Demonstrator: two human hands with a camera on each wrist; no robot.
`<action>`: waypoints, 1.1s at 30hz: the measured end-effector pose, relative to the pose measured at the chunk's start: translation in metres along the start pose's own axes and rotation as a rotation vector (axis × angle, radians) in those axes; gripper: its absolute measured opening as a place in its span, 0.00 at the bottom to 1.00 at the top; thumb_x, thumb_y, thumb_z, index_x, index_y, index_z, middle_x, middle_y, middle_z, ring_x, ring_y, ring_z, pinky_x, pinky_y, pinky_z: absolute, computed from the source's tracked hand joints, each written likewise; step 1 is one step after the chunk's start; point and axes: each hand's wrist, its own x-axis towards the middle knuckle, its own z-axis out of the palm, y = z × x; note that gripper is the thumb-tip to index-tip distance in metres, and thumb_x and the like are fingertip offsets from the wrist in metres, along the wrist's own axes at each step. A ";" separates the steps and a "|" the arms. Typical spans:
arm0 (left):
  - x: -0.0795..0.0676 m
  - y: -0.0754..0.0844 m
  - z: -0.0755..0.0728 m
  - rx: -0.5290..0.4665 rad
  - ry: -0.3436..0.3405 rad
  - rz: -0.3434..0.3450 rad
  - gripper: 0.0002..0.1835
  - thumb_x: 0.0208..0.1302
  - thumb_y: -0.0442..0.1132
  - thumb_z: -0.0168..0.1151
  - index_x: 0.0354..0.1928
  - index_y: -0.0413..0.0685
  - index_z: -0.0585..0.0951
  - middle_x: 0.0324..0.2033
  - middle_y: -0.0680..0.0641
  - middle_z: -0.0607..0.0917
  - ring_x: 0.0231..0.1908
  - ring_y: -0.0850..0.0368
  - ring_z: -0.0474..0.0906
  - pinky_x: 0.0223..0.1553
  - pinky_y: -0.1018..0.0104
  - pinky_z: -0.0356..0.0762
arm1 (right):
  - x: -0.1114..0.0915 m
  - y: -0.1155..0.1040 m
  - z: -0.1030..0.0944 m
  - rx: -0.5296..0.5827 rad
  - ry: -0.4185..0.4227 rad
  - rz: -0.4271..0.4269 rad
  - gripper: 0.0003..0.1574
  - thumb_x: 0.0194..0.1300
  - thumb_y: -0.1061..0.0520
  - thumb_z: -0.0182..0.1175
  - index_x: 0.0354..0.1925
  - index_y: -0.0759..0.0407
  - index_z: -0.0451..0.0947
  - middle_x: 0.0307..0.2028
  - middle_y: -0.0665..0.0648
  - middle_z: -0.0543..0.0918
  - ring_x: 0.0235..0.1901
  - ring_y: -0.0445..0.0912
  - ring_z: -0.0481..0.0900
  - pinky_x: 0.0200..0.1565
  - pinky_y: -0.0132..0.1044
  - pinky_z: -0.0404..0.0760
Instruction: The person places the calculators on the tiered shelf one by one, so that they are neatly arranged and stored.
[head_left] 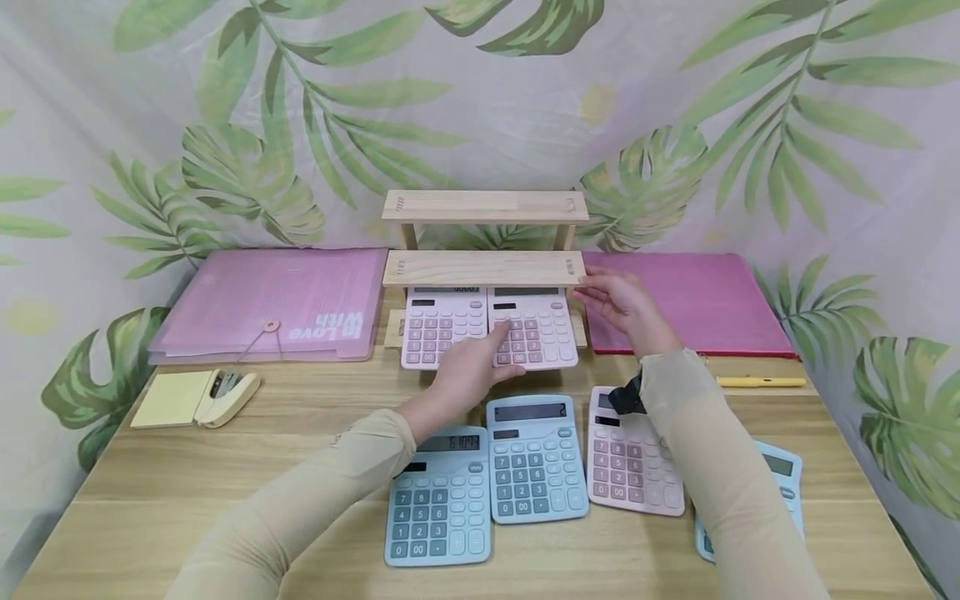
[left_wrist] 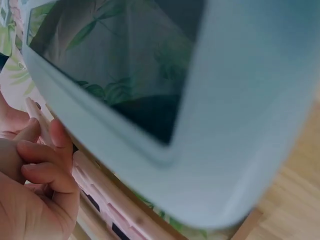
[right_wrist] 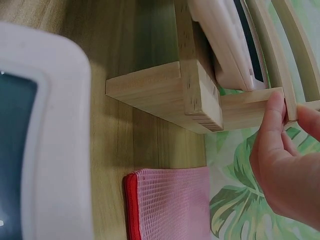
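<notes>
Two pale pink calculators stand side by side, leaning on a small wooden rack (head_left: 483, 268). My left hand (head_left: 467, 367) grips the right one, a pink calculator (head_left: 551, 337), at its lower left: one digit lies over its keys while another shows at its bottom edge. In the left wrist view the left hand's curled fingers (left_wrist: 57, 175) are beside the slab-like pink edges. The pink calculator on the left (head_left: 423, 333) is partly covered by that hand. At the rack's right end my right hand (right_wrist: 287, 155) pinches the wooden slat (right_wrist: 272, 45) between thumb and fingers.
Nearer me lie blue calculators (head_left: 536, 467) and another pink calculator (head_left: 633, 475), partly under the right sleeve. A pink folder (head_left: 277, 292) lies left of the rack, a magenta pouch (head_left: 690, 300) right. Sticky notes (head_left: 171, 400), a cream stapler (head_left: 232, 400) and a yellow pen (head_left: 761, 382) flank them.
</notes>
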 end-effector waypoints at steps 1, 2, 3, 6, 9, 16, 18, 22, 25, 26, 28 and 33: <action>0.000 0.000 0.001 0.022 0.002 0.005 0.42 0.53 0.59 0.62 0.68 0.52 0.61 0.12 0.54 0.72 0.14 0.60 0.67 0.14 0.70 0.65 | 0.000 0.000 0.000 0.004 -0.001 0.000 0.38 0.64 0.71 0.48 0.70 0.62 0.49 0.31 0.52 0.85 0.34 0.42 0.84 0.50 0.31 0.81; -0.001 0.001 0.001 0.054 0.008 0.017 0.41 0.54 0.59 0.62 0.68 0.51 0.61 0.11 0.54 0.71 0.13 0.60 0.66 0.13 0.70 0.64 | 0.000 0.000 0.001 0.000 -0.001 0.000 0.38 0.64 0.71 0.48 0.70 0.62 0.49 0.31 0.52 0.85 0.34 0.42 0.84 0.50 0.31 0.81; -0.001 0.001 0.002 0.094 0.020 0.034 0.41 0.55 0.59 0.61 0.67 0.50 0.62 0.10 0.53 0.71 0.12 0.60 0.66 0.12 0.70 0.63 | 0.000 0.000 0.001 -0.001 -0.002 0.000 0.38 0.64 0.71 0.48 0.70 0.62 0.49 0.31 0.52 0.85 0.33 0.42 0.84 0.50 0.31 0.81; -0.003 0.002 0.005 0.248 0.082 0.098 0.38 0.56 0.59 0.60 0.65 0.46 0.65 0.09 0.54 0.70 0.10 0.62 0.64 0.08 0.71 0.59 | 0.000 0.001 0.002 0.014 -0.002 0.006 0.38 0.64 0.71 0.48 0.70 0.62 0.49 0.31 0.53 0.85 0.33 0.42 0.84 0.49 0.31 0.82; -0.006 0.001 0.008 0.387 0.167 0.147 0.35 0.57 0.58 0.60 0.61 0.44 0.70 0.07 0.55 0.70 0.08 0.63 0.62 0.06 0.72 0.56 | 0.001 0.002 0.004 0.022 0.000 0.011 0.38 0.64 0.71 0.48 0.70 0.62 0.50 0.31 0.53 0.85 0.33 0.43 0.84 0.49 0.31 0.82; -0.028 0.003 -0.009 0.406 0.178 0.148 0.29 0.60 0.63 0.53 0.51 0.47 0.75 0.06 0.57 0.67 0.07 0.64 0.60 0.05 0.73 0.53 | 0.000 0.004 0.008 0.022 0.013 0.004 0.39 0.63 0.71 0.50 0.70 0.62 0.50 0.32 0.54 0.84 0.34 0.44 0.84 0.49 0.32 0.82; -0.044 0.001 -0.025 0.362 0.169 0.132 0.26 0.59 0.66 0.52 0.38 0.49 0.77 0.06 0.58 0.66 0.07 0.64 0.59 0.06 0.73 0.51 | 0.000 0.005 0.008 0.024 0.010 0.006 0.39 0.63 0.71 0.51 0.70 0.62 0.51 0.33 0.54 0.84 0.35 0.44 0.84 0.51 0.33 0.81; -0.079 -0.022 -0.052 0.293 0.035 -0.030 0.28 0.55 0.70 0.52 0.22 0.52 0.73 0.09 0.56 0.69 0.10 0.61 0.62 0.08 0.72 0.54 | -0.001 0.005 0.006 0.017 0.000 0.003 0.40 0.63 0.71 0.50 0.70 0.62 0.49 0.33 0.53 0.84 0.35 0.43 0.83 0.53 0.33 0.80; -0.102 -0.050 -0.056 0.337 -0.113 -0.160 0.31 0.51 0.73 0.52 0.30 0.50 0.80 0.18 0.51 0.77 0.14 0.57 0.66 0.11 0.69 0.60 | -0.002 0.003 0.001 0.023 0.001 -0.001 0.39 0.64 0.71 0.48 0.70 0.62 0.48 0.31 0.53 0.85 0.34 0.42 0.84 0.51 0.32 0.81; -0.107 -0.060 -0.054 0.329 -0.148 -0.176 0.32 0.51 0.73 0.53 0.35 0.51 0.81 0.22 0.49 0.79 0.16 0.57 0.67 0.13 0.69 0.62 | -0.002 0.002 0.000 0.025 0.000 0.000 0.39 0.64 0.71 0.48 0.71 0.62 0.47 0.31 0.53 0.85 0.33 0.42 0.84 0.50 0.32 0.82; -0.117 -0.076 -0.046 0.257 -0.204 -0.183 0.32 0.50 0.71 0.55 0.43 0.54 0.83 0.32 0.47 0.80 0.22 0.56 0.69 0.18 0.69 0.65 | -0.002 0.001 -0.002 0.029 -0.002 -0.001 0.39 0.65 0.71 0.48 0.71 0.62 0.47 0.31 0.53 0.85 0.33 0.42 0.84 0.48 0.31 0.82; -0.130 -0.099 -0.024 -0.214 -0.258 -0.135 0.25 0.52 0.58 0.65 0.49 0.53 0.80 0.35 0.48 0.76 0.32 0.57 0.68 0.28 0.72 0.65 | -0.003 -0.001 0.001 0.019 -0.006 0.013 0.39 0.65 0.70 0.49 0.71 0.60 0.48 0.32 0.53 0.85 0.34 0.43 0.84 0.51 0.32 0.81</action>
